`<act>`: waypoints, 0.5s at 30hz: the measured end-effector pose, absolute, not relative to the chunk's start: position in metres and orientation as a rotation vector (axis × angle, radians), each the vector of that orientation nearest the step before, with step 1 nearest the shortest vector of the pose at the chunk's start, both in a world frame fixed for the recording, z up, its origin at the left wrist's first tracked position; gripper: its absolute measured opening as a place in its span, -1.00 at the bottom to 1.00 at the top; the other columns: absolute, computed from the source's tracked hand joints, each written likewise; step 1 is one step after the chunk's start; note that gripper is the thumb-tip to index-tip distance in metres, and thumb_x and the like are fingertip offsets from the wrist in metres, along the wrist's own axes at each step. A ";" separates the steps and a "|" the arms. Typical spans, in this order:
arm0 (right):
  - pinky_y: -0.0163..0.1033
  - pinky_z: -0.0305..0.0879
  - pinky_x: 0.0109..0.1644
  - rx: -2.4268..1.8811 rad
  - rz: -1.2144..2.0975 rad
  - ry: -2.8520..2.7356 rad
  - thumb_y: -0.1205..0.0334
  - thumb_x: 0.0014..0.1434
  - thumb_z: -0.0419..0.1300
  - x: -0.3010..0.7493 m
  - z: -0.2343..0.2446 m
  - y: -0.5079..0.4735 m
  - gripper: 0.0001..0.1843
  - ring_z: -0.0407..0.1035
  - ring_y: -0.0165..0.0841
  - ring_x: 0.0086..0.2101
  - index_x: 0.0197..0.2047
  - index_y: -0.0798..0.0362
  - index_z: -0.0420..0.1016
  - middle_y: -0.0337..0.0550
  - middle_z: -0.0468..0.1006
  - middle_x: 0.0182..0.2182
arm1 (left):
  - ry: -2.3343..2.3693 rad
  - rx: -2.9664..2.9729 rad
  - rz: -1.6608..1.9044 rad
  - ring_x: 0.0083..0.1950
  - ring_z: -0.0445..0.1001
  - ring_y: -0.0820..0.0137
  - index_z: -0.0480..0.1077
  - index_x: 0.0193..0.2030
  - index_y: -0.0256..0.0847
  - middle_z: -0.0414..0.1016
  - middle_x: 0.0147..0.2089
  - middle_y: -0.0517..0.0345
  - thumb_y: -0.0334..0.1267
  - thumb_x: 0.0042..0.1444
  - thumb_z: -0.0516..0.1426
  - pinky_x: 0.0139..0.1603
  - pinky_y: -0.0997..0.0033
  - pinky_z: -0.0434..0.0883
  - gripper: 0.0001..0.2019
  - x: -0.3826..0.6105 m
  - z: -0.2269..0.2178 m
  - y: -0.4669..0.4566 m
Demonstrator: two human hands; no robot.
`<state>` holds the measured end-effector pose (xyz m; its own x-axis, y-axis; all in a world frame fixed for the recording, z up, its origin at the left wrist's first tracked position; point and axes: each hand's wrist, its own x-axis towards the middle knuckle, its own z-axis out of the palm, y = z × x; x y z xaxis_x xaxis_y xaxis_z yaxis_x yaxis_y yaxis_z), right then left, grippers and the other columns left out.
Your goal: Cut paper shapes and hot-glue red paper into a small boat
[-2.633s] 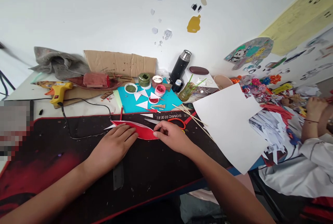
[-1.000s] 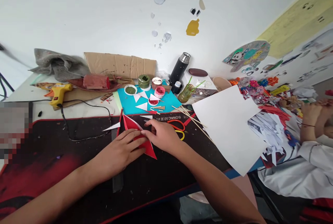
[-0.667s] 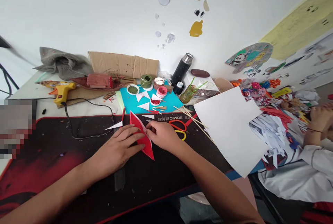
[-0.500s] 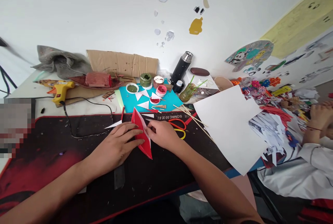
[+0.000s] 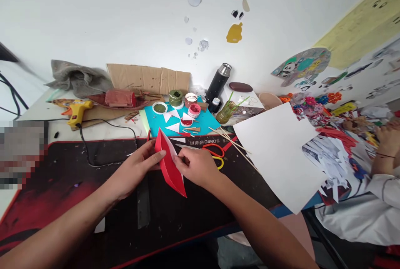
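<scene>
A folded red paper shape [image 5: 168, 167], pointed at both ends and white inside, stands lifted off the black desk mat [image 5: 78, 185] between my two hands. My left hand [image 5: 134, 171] pinches its left side, fingers closed on the red face. My right hand [image 5: 195, 167] grips its right side near the fold. Orange-and-yellow scissors [image 5: 214, 154] lie just behind my right hand.
A teal sheet [image 5: 206, 123] with white triangles and paint pots lies behind the mat. A yellow glue gun [image 5: 78, 110] and its cable sit to the left. A large white sheet [image 5: 275, 152], wooden skewers [image 5: 231, 142] and paper scraps lie to the right. Another person's hand [image 5: 387, 135] shows at far right.
The red paper lay flat and sideways under my hands. It has been turned end-on and raised off the mat, with both hands now gripping its sides.
</scene>
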<state>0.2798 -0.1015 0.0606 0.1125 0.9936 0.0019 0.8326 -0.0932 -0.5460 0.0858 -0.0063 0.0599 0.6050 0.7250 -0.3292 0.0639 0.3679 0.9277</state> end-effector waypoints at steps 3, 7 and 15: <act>-0.25 0.13 -0.26 -1.974 0.558 -1.769 0.13 0.48 0.30 0.280 0.064 -0.103 -0.77 0.43 -0.33 -0.42 -0.27 -0.04 0.57 -0.27 0.59 -0.45 | 0.864 1.022 0.523 0.17 0.72 -0.08 0.63 0.11 -0.13 0.74 0.19 -0.11 0.19 0.03 0.51 0.13 -0.01 0.72 -0.39 0.088 0.061 -0.009; -0.26 0.17 -0.23 -1.938 0.588 -1.723 0.14 0.47 0.35 0.280 0.067 -0.104 -0.91 0.48 -0.33 -0.37 -0.12 -0.06 0.61 -0.29 0.62 -0.39 | 0.887 0.997 0.551 0.11 0.74 -0.06 0.65 0.05 -0.14 0.76 0.14 -0.09 0.17 0.01 0.51 -0.02 0.07 0.75 -0.43 0.089 0.059 -0.011; -0.25 0.24 -0.20 -1.924 0.560 -1.746 0.22 0.52 0.27 0.268 0.074 -0.096 -0.85 0.59 -0.29 -0.30 0.10 -0.08 0.58 -0.28 0.69 -0.32 | 0.885 0.963 0.523 0.15 0.73 -0.08 0.68 0.03 -0.14 0.76 0.14 -0.08 0.12 0.02 0.51 -0.07 0.07 0.77 -0.47 0.089 0.056 -0.016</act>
<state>0.2676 -0.0960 0.0739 0.1028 0.9945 0.0184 0.7983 -0.0715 -0.5980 0.0885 -0.0156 0.0564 0.5536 0.7264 -0.4073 -0.0057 0.4924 0.8704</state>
